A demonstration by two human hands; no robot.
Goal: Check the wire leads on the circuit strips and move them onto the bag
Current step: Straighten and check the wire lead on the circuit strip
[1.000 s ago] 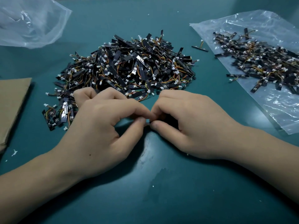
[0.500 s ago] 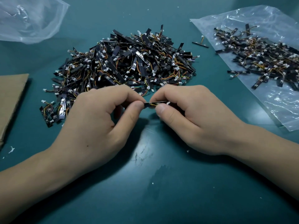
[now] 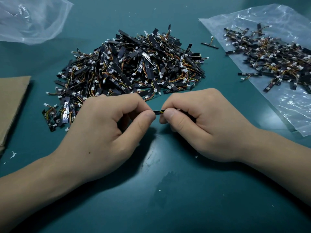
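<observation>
Grip: left hand (image 3: 104,132) and right hand (image 3: 202,128) each pinch one end of a strip (image 3: 159,112), thumb against forefinger; only a short black stretch with a yellow lead shows between them.
Strip: held just in front of the pile (image 3: 134,69), not yet on the bag (image 3: 286,106).
Bag: right of the pile, well apart, carrying a scatter of strips.
Risk: a hard pull may tear a lead off; a loose toss may fall short, like the stray strip (image 3: 209,45) between pile and bag.

Electronics workshop, this: teal surface (image 3: 168,207), wired circuit strips (image 3: 131,68) heaped beyond my left grip (image 3: 104,132), more on a plastic bag (image 3: 286,111).
</observation>
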